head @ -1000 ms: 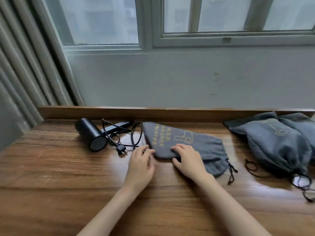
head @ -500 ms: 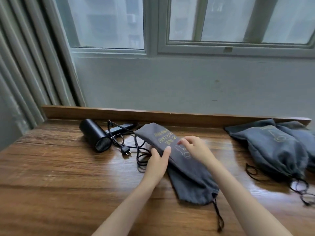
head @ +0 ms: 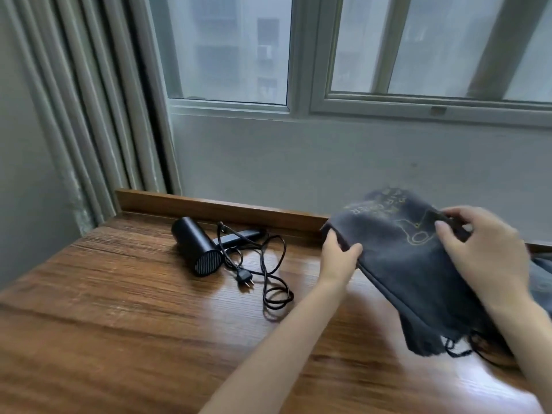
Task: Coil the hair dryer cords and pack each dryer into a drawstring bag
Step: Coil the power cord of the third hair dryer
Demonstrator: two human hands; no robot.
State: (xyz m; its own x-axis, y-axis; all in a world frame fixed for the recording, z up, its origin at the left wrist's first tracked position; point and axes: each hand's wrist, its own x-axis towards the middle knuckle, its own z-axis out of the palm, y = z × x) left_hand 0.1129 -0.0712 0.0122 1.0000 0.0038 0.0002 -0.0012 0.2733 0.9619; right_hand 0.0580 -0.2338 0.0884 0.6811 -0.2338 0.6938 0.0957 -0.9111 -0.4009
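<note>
Clearly little is finished for this dryer. The black cylindrical hair dryer (head: 197,249) lies on the brown wooden worktop (head: 119,324), far left of centre, near the raised wooden back rail (head: 209,207). Its thin black cord (head: 268,282) sprawls in loose loops beside it, uncoiled, with the two-pin plug (head: 245,277) lying between barrel and loops. The barrel's long axis runs from far left to near right, grille end facing the near right; what looks like the handle stretches rightward along the rail.

Both hands hold the grey fabric drawstring bag (head: 403,264) clear of the worktop at the right. The left hand (head: 340,258) grips its left edge, thumb on top. The right hand (head: 484,249) pinches the printed face with curled fingers, though blur hides the exact hold. The bag's long axis slopes from its far closed end by the wall down to its mouth, which faces the person with black drawstrings (head: 460,351) dangling.

A second grey fabric bag (head: 542,276) shows at the right edge; whether it is filled cannot be told. Coiling, loading and cinching appear left to do.
</note>
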